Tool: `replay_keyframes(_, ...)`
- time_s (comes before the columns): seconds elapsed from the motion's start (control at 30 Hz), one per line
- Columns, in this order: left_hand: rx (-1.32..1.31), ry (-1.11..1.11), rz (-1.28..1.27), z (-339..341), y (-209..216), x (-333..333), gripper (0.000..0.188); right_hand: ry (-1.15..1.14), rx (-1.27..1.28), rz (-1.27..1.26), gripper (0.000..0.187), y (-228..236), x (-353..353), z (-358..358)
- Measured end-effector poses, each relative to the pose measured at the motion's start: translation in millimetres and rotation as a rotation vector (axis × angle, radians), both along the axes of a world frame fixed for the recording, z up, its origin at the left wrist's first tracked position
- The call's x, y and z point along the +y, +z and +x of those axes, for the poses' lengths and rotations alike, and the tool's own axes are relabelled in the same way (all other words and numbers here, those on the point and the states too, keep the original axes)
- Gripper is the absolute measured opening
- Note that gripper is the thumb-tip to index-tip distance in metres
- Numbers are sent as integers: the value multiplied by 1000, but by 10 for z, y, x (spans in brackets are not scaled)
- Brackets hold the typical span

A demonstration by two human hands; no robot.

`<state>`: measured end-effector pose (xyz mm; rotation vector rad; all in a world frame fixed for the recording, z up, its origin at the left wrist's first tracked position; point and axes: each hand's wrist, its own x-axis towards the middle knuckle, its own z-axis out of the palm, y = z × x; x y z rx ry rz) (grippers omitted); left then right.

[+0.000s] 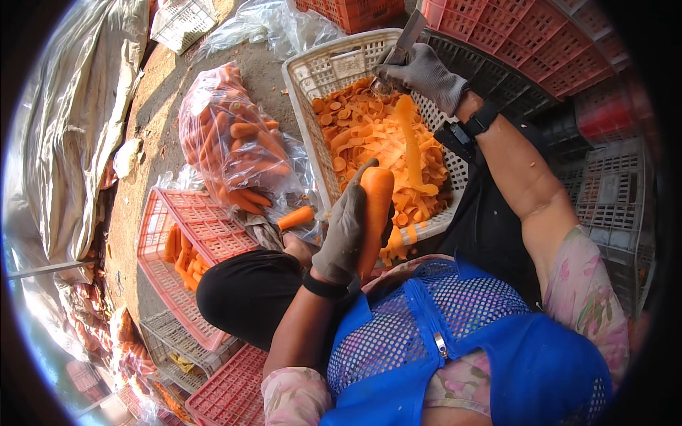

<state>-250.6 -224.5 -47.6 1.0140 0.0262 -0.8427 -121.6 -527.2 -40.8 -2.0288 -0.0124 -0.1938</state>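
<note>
My left hand (346, 231), in a grey glove, is closed round a thick, largely peeled carrot (376, 206) held upright over the near edge of a white crate (302, 92). Farther off, at the crate's far right corner, my gloved right hand (428, 77) is closed on a knife (410, 34) whose blade points up and away. A shiny metal piece (381, 86), seemingly a peeler's head, sticks out below the same hand. Orange peelings (362, 135) and round carrot slices fill much of the crate. One long peel strip (409, 138) stands out above the pile.
Left of the crate lies a clear plastic bag of carrots (231, 135); a loose carrot (295, 217) is near my foot. A pink crate (213, 231) holding carrots stands beside my knee. Stacked red crates (522, 42) and grey crates (611, 188) rise at the right.
</note>
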Motion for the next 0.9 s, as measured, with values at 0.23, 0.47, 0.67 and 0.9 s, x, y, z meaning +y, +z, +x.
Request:
replay_keyframes(0.23,-206,340,-36,567,323,328,50,346,252,230,30,-255,491,-336)
replay_keyframes(0.47,-491,589,-96,873,1405,380,57,608,504,541,27,-73,1483,-990)
replay_keyframes(0.67,-985,742,-87,1290,1817,630,49,661,397,836,25,146,1936,-1254)
replay_keyframes(0.9,-1169,648,-96,688,1678,145,37,630,656,1123,34,48,1695,-1053)
